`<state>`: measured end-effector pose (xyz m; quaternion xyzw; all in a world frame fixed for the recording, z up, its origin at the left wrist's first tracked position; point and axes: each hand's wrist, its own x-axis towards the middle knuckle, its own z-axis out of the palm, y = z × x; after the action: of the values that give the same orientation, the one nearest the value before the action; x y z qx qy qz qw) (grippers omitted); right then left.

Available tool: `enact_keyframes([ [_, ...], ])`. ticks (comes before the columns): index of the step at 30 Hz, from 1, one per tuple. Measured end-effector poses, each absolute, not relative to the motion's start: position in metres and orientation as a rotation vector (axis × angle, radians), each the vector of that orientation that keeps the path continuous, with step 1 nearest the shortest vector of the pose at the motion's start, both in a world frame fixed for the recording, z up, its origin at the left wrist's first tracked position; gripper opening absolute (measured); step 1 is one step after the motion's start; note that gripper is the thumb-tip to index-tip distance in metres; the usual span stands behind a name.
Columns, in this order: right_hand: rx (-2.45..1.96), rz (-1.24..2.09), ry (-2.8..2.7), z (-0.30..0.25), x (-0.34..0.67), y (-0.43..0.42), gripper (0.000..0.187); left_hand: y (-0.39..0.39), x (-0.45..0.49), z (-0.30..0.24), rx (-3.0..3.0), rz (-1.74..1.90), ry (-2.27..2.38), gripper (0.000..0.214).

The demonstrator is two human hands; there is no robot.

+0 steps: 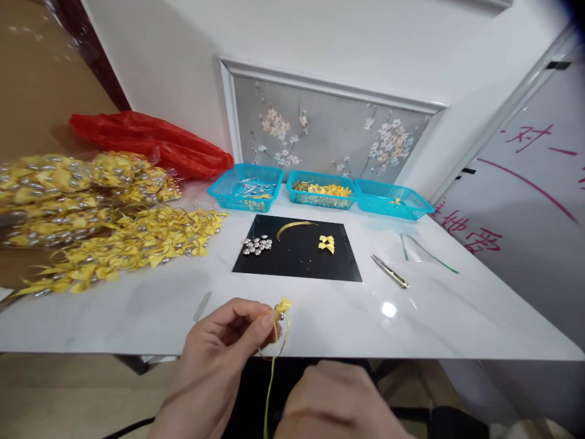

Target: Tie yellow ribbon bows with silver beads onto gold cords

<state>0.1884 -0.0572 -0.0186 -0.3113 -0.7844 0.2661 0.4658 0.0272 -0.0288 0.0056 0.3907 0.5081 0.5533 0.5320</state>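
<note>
A small yellow bow (pixel 286 303) with silver beading just beneath it is held at the fingertips of the left hand (pixel 235 338), seen over the near strip of the white table (pixel 439 332); thumb and fingers are pressed together in a pinch at its base. From it a thin yellow cord (pixel 269 390) is looped and hung down past the near table edge, between the 2 hands. The right hand (pixel 336 396) is blurred, its fingers turned out of sight, so whether anything is gripped by it cannot be told. The bow is judged to be very light and soft, easily crushed or creased, while the beading is probably hard and slippery; it is best taken at the gathered base, with the folds left unpinched. The cord looks limp and liable to twist or snag. On the far side, a black mat (pixel 292 265) is set with silver beads (pixel 258 246) at its left and yellow bows (pixel 326 244) at its right, and 3 blue baskets (pixel 228 202) are lined up beyond. Sideways room is bounded at left by a heap of beaded yellow pieces (pixel 150 244) and at right by a pointed metal tool (pixel 390 272).
</note>
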Motion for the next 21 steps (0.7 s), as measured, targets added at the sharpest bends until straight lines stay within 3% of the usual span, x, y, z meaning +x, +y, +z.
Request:
enact_keyframes([
  [1, -0.811, 0.672, -1.899, -0.011, 0.200, -0.055, 0.010, -0.030, 0.027, 0.009, 0.918, 1.267, 1.182, 0.020],
  [6, -1.117, 0.750, -1.746, 0.018, 0.224, -0.040, 0.019, -0.034, 0.025, 0.017, 0.957, 1.070, 1.130, 0.018],
  [10, -1.089, 0.865, -1.881, 0.022, 0.214, -0.032, 0.007, -0.034, 0.024, 0.016, 1.174, 1.100, 1.158, 0.011],
  [13, -1.047, 0.906, -1.865, 0.021, 0.209, -0.032, 0.018, -0.035, 0.026, 0.015, 1.336, 1.159, 1.246, 0.008],
  [21, -1.009, 1.478, -1.264, 0.012, 0.203, -0.037, 0.031, -0.048, 0.022, 0.010, 1.446, 1.130, 1.421, 0.018],
])
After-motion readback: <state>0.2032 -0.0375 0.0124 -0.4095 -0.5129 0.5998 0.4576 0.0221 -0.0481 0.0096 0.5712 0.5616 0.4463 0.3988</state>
